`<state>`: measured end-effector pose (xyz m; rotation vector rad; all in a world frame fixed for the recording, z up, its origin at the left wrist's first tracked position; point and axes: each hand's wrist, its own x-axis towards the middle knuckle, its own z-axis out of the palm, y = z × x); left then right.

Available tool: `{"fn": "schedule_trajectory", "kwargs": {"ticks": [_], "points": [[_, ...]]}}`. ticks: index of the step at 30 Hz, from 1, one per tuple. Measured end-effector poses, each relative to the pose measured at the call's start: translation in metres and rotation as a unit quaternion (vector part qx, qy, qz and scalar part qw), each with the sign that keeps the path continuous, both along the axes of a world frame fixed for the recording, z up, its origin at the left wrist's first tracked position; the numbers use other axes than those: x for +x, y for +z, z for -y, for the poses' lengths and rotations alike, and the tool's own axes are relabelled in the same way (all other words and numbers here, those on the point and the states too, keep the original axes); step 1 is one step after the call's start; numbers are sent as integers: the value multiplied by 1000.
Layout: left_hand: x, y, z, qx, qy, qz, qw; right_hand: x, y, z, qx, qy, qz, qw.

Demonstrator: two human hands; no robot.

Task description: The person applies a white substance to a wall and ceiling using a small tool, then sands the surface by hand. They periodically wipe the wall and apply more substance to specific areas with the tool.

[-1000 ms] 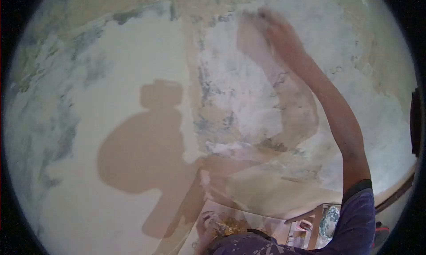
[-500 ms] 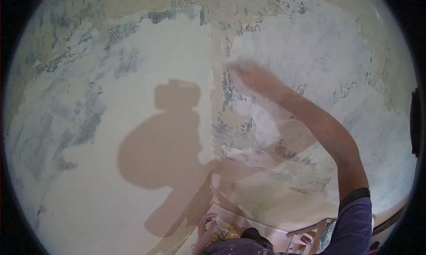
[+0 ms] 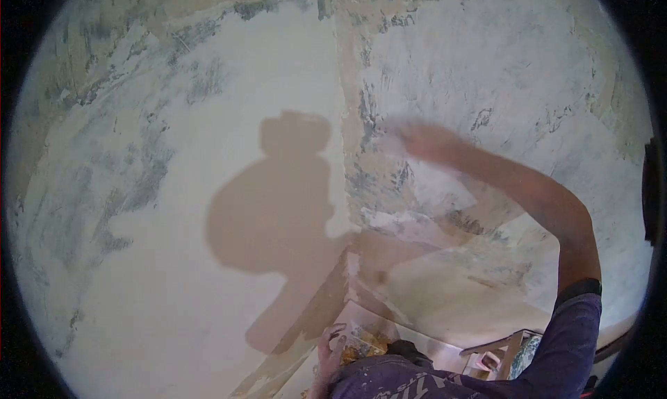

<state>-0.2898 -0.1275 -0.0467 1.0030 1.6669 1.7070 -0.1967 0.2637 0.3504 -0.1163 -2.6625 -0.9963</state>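
Note:
My right hand (image 3: 420, 140) is raised in front of the patchy right wall (image 3: 479, 72), close to the corner. Motion smears its fingers, and a pale blur at their tips cannot be made out. Low in the view, my left hand (image 3: 329, 350) is near my body with its fingers curled. Beside those fingers is a clear, shiny edge over yellow-orange material (image 3: 368, 345); what exactly the hand grips is partly hidden.
The smoother left wall (image 3: 174, 288) meets the right one at a vertical corner strip (image 3: 353, 107). My shadow (image 3: 271, 218) falls on the left wall. A wooden frame (image 3: 514, 350) stands low on the right, and a dark object (image 3: 651, 190) is at the right edge.
My right hand has moved down the right wall and slightly away from the corner. The view has shifted a little. My left hand stays low near my body.

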Motion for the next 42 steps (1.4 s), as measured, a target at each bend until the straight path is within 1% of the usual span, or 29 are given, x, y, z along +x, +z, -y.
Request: {"fn": "schedule_trajectory", "kwargs": {"ticks": [1, 3, 5, 6, 7, 8, 9, 11, 14, 15, 16, 18, 19, 20, 21, 22, 23, 24, 26, 27, 28, 30, 31, 32, 33, 36, 39, 41, 42], "points": [[0, 2, 1, -5, 5, -5, 1000, 7, -9, 4, 57, 4, 99, 993], [0, 8, 5, -20, 14, -15, 1000, 10, -20, 15, 130, -72, 260, 954], [-2, 10, 9, -13, 21, -28, 999, 14, -30, 12, 37, -70, 241, 967], [-4, 9, 9, -10, 24, -36, 999, 18, -32, -3, -89, -32, 133, 987], [-5, 5, 10, -5, 26, -35, 999, 17, -15, 2, -204, -55, 57, 976], [-6, 1, 9, -1, 27, -35, 999, 16, 1, 7, -317, -60, -32, 946], [-7, -2, 11, 2, 25, -35, 999, 14, 42, 34, -417, -126, -84, 896], [-7, 0, 10, -13, 20, -32, 999, 20, 81, 17, -327, -104, -103, 934], [-5, -1, 9, -25, 13, -44, 999, 24, 81, 4, -50, -74, -88, 992], [-6, -2, 5, -22, 15, -51, 998, 26, 65, 15, -210, -68, -112, 969], [-7, -2, -1, -15, 15, -45, 999, 24, 43, 26, -323, -88, -115, 935], [-2, 0, 0, -6, 15, -31, 999, 20, -11, 38, -495, -166, -125, 843], [2, 7, -2, -11, 17, -49, 999, 33, -69, 9, -400, -125, -55, 906], [1, 17, -2, -18, 20, -71, 997, 39, -119, -1, -339, -146, 8, 929], [0, 25, -2, -28, 23, -94, 995, 42, -163, -4, -102, -167, 94, 976], [0, 31, -3, -13, 32, -113, 993, 43, -187, -5, 138, -179, 175, 958], [1, 36, -3, -1, 40, -132, 990, 47, -182, -1, -7, -179, 143, 973], [1, 38, -1, 10, 47, -151, 987, 51, -172, 9, -154, -175, 109, 966], [0, 36, 2, -6, 57, -169, 984, 58, -168, 0, -310, -91, -25, 946], [-2, 33, 3, -14, 61, -178, 982, 60, -166, -17, -316, -15, -122, 941], [-5, 29, 4, -15, 62, -170, 983, 53, -119, 2, -506, -74, -174, 842], [-6, 16, 6, -19, 61, -151, 986, 57, -27, 44, -529, -118, -246, 804], [-6, 10, 7, -40, 57, -140, 988, 63, -11, 37, -410, -96, -248, 872], [-8, 4, 7, -61, 52, -130, 988, 69, 5, 29, -274, -83, -263, 921], [-9, 0, 6, -79, 48, -120, 988, 76, 11, 15, -172, -63, -256, 949], [-12, -8, 4, -83, 42, -142, 986, 87, -26, 14, -182, -45, -315, 931], [-9, 5, -2, -10, 29, -143, 989, 120, -120, 12, -231, -103, -213, 944], [-6, 15, -4, -18, 36, -122, 992, 141, -161, 36, -90, -130, -111, 981], [-7, 17, -6, -22, 46, -112, 992, 149, -181, 29, 89, -165, -28, 982]]}}
